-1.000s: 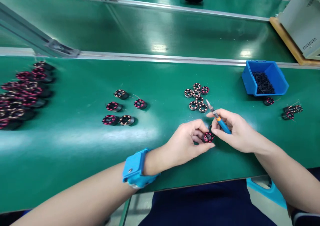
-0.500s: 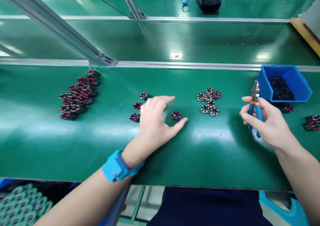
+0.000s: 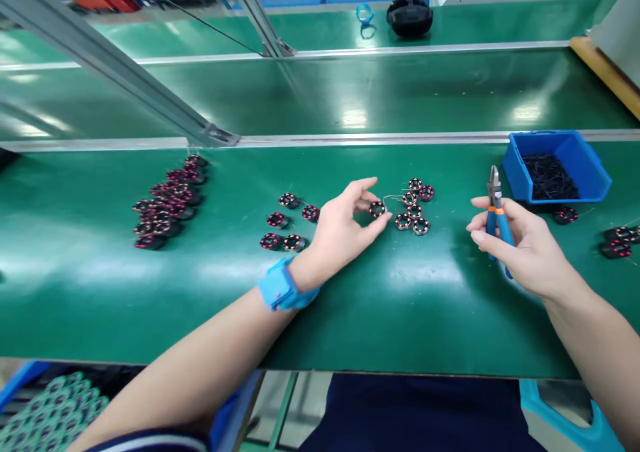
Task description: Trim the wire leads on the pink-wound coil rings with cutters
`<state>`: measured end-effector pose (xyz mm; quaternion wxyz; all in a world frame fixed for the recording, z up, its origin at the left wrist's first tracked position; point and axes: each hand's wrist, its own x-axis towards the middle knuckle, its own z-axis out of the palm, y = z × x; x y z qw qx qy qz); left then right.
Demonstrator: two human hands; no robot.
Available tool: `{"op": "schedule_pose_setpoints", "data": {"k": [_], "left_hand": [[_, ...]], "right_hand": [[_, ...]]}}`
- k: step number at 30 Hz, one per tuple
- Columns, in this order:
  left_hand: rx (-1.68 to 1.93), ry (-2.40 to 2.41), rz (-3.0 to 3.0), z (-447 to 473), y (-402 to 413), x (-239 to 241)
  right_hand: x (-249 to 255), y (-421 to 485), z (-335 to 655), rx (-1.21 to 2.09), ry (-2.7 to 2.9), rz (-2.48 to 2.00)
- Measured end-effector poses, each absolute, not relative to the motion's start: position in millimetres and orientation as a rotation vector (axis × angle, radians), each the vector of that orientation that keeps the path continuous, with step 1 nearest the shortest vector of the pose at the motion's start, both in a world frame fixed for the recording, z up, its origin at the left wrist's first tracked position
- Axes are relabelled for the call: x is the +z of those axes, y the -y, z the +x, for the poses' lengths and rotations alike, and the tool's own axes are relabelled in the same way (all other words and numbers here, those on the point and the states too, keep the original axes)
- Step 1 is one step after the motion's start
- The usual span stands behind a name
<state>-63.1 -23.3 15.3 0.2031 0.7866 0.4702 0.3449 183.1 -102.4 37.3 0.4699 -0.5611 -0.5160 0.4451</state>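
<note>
My left hand (image 3: 345, 229), with a blue wrist strap (image 3: 281, 287), pinches a small ring-shaped coil part (image 3: 377, 209) between thumb and fingers at the left edge of a cluster of similar silver-rimmed coil parts (image 3: 414, 207). My right hand (image 3: 520, 245) holds blue-handled cutting pliers (image 3: 497, 212) upright, jaws pointing up, above the green bench to the right of that cluster.
A group of black and pink coil parts (image 3: 287, 220) lies left of my left hand, and a larger pile (image 3: 167, 200) farther left. A blue bin (image 3: 555, 165) of black pieces stands at the right, with loose coils (image 3: 617, 242) beside it. A metal rail (image 3: 380, 137) bounds the bench's far side.
My left hand let go of a coil near the left group, moved right and took hold of a coil at the cluster. My right hand with the pliers shifted slightly left.
</note>
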Motion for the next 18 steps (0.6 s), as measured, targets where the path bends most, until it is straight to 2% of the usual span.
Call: {"op": "schedule_pose_setpoints", "data": {"k": [6, 18], "left_hand": [[0.790, -1.023, 1.843, -32.7, 82.9, 25.6], [0.796, -0.977, 1.696, -18.5, 85.8, 9.5]], "right_hand": [[29.5, 113.8, 157.6, 1.387, 1.321, -1.267], [23.3, 108.3, 139.7, 1.086, 1.465, -1.352]]}}
